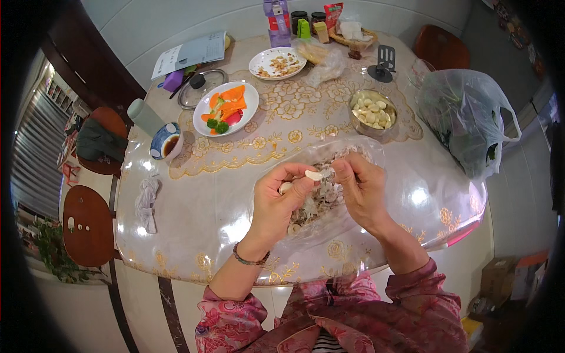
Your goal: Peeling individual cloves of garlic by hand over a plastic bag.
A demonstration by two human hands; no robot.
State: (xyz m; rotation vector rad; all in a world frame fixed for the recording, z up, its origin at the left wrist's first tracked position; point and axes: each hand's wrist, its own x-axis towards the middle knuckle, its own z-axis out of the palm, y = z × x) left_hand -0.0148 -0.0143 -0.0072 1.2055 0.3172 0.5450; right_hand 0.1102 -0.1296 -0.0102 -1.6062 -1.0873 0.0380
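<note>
My left hand (282, 189) holds a pale garlic clove (314, 175) between thumb and forefinger, and a second clove (285, 188) sits within its curled fingers. My right hand (363, 187), close by on the right, pinches a bit of papery skin (328, 172) at the tip of the first clove. Below both hands, a clear plastic bag (324, 236) lies spread on the table with a heap of garlic skins (324, 198) on it. Behind the right hand stands a metal bowl (354, 123) holding many peeled cloves (371, 114).
A plate of cut vegetables (252, 120), a sauce bowl (164, 143) and a glass lid (183, 99) stand at the left, near crumpled plastic (147, 203). Farther back are a plate of food scraps (254, 66) and a purple bottle (277, 26). A full plastic bag (463, 119) stands right.
</note>
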